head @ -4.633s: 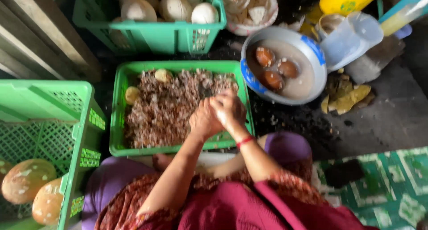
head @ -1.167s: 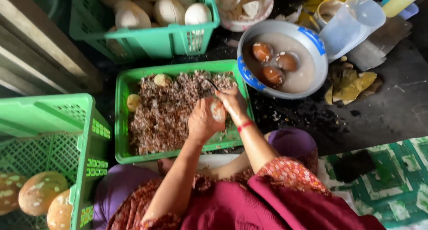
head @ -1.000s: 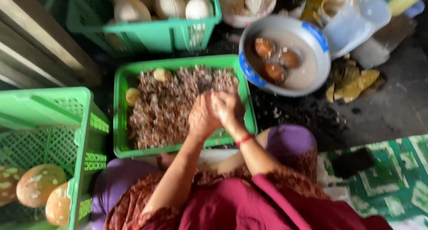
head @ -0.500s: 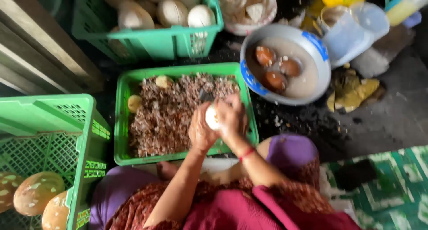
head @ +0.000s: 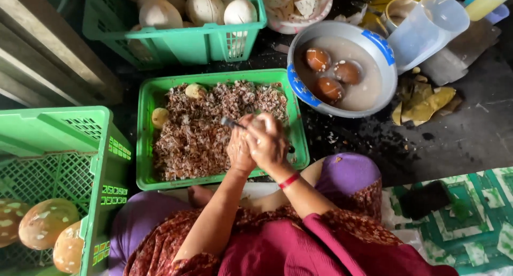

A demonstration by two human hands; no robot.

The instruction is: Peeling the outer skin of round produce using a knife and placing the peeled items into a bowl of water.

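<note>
My left hand [head: 239,150] and my right hand [head: 270,145], which has a red band at the wrist, are pressed together over a green tray [head: 144,147]. The left hand cups a small pale round fruit [head: 259,124], mostly hidden by fingers. The right hand seems to grip a thin dark blade [head: 232,123] whose tip sticks out to the left. Brown peelings [head: 203,137] fill the tray, and two pale peeled pieces [head: 195,90] lie at its far left corner.
A metal bowl [head: 299,89] of cloudy water with three brown fruits [head: 328,89] stands right of the tray. Beyond it are a green basket [head: 176,43] of pale fruits, a clear jug [head: 427,27] and yellow leaves [head: 427,102]. A green crate [head: 64,142] with mottled brown fruits [head: 48,230] stands at my left.
Both hands stay together over the tray's right half and turn the fruit. Half a second ago its white face showed between the palms. Now fingers cover most of it.
</note>
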